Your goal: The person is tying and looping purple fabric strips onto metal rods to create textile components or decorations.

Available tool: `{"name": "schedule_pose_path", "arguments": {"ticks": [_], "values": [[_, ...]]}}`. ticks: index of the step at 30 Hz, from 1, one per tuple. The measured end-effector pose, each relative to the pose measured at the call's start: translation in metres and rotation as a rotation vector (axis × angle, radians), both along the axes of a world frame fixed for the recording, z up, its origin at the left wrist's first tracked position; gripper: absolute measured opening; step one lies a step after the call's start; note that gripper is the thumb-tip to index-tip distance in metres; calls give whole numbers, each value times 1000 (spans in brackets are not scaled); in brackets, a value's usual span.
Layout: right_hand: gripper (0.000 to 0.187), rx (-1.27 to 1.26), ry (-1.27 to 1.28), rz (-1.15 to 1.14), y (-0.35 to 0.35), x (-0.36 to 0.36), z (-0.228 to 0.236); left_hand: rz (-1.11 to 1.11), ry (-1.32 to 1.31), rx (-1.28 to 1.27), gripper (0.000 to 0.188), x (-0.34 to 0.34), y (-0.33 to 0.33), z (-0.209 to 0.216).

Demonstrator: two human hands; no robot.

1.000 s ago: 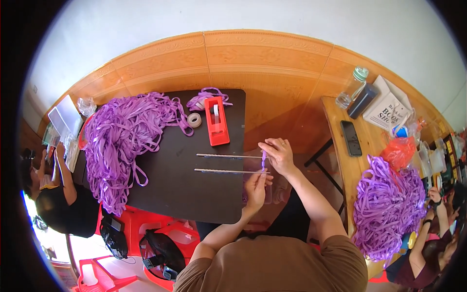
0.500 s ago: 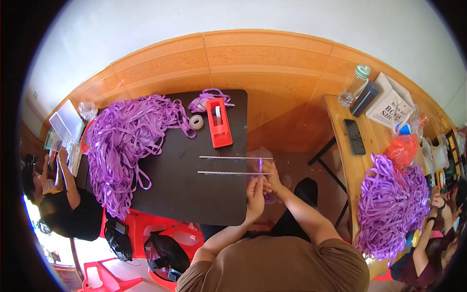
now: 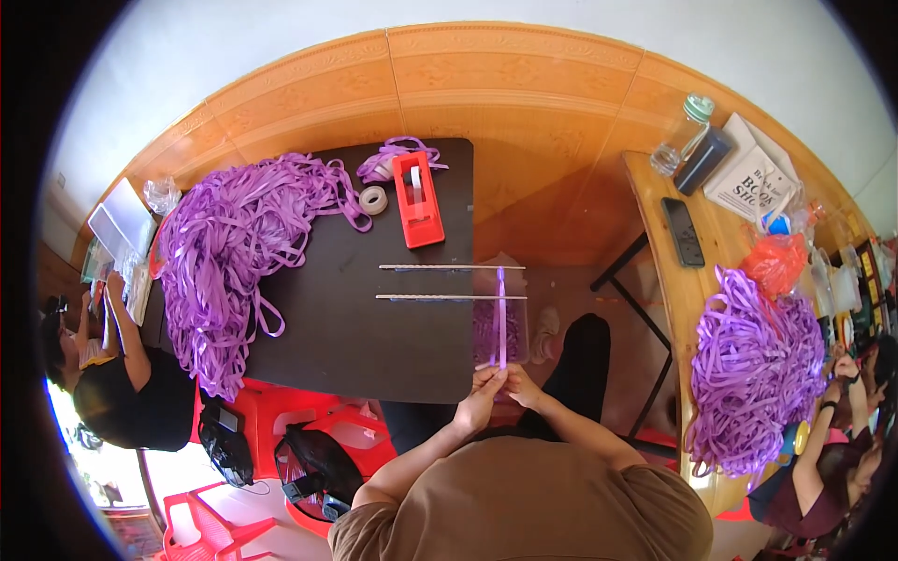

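- The narrow, shiny purple ribbon strip (image 3: 502,329) is stretched just beyond the right edge of the black, round-cornered table (image 3: 332,341), crossing the upper thin, pale, straight rod (image 3: 426,267) and the lower thin, pale, straight rod (image 3: 426,297) (whether it wraps around either is too small to tell).
- The left hand (image 3: 476,399) is off the table's near right corner, fingertips pinched on the strip's near end; the right hand (image 3: 523,386) meets it there, its fingers also seeming closed on the strip.
- A hard pull toward the body could drag or skew the rods, since their ends overhang the table.
- The strip could slip off those free tips if it slid rightward, away from the table.
- Loose loops hanging from the big, tangled purple ribbon heap (image 3: 234,248) on the table's left part could snag if tugged.
- Counted: two hands, one stretched strip, two rods, one big heap on the table, one red plastic tape dispenser (image 3: 418,217) and one loose beige tape roll (image 3: 373,200) towards its far edge.
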State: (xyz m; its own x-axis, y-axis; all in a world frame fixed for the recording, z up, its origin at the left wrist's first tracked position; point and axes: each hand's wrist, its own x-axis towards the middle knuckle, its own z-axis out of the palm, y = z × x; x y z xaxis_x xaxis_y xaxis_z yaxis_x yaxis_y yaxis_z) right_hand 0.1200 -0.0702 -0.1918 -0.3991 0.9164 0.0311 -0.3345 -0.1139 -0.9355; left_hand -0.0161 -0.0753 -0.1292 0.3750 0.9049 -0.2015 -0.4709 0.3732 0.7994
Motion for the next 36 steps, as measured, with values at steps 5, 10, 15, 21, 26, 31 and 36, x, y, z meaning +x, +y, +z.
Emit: {"name": "schedule_pose_path", "arguments": {"ticks": [5, 10, 15, 21, 26, 31, 36], "values": [[29, 52, -301, -21, -14, -1, -31, -4, 73, 54, 25, -10, -10, -1], [22, -207, -298, -24, -19, -6, -21, -18, 208, 30, 25, -19, -3, -5], [20, -263, -439, 126, -34, 1, -9, -78, 268, -111, 29, -29, 2, -19], [21, -368, -267, 200, -44, 3, 14, 4, 547, 173, 20, -45, 0, -41], [22, -446, -260, 238, -47, 7, 14, 83, 454, 89, 13, -40, -9, -14], [23, -399, -214, 230, -48, 4, 8, 92, 529, 241, 8, -39, -18, -6], [22, -369, -205, 200, -49, 4, 0, -129, 657, 235, 11, -41, -17, 1]]}}
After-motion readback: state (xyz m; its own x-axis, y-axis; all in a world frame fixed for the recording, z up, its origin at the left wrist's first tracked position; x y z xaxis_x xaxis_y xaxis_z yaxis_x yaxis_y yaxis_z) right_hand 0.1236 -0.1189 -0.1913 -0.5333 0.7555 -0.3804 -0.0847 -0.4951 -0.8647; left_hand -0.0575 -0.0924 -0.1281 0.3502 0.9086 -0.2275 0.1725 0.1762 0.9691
